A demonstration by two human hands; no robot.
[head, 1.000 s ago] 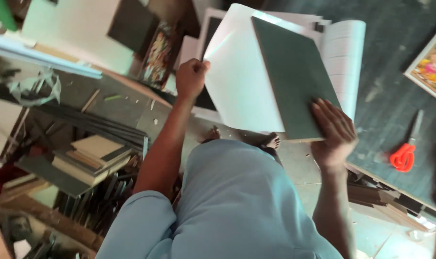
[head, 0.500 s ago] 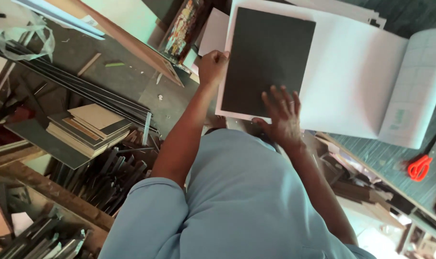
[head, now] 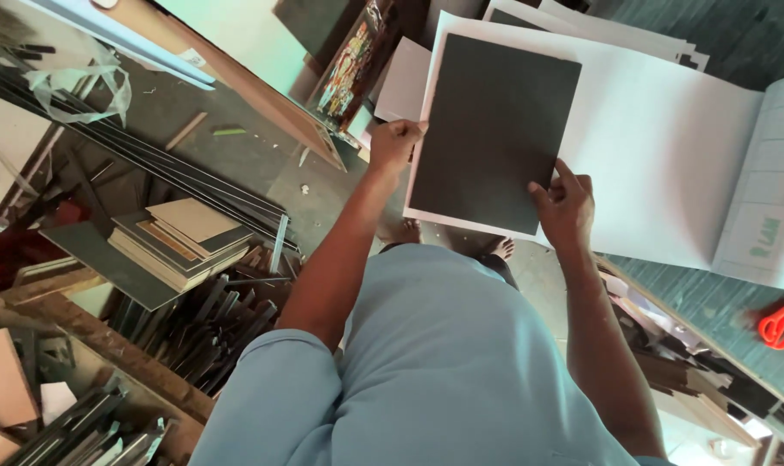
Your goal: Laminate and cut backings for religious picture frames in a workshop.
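Dark board (head: 495, 129) is settling flatter on the white sheet (head: 659, 164) vs 0.5 s ago, left hand (head: 395, 142) pinching its edge, right hand (head: 566, 207) fingers curled gripping its corner; aligning step, prob needing a square-up next.

A colourful printed picture panel (head: 349, 69) leans at top centre; a gridded white backing sheet (head: 767, 216) lies right.

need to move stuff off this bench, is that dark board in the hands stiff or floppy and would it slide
The dark board looks stiff: its edges run straight though the left hand and right hand grip only its edge and corner. It seems thin, so probably light. Lying flat on the smooth white sheet, it may slide easily.
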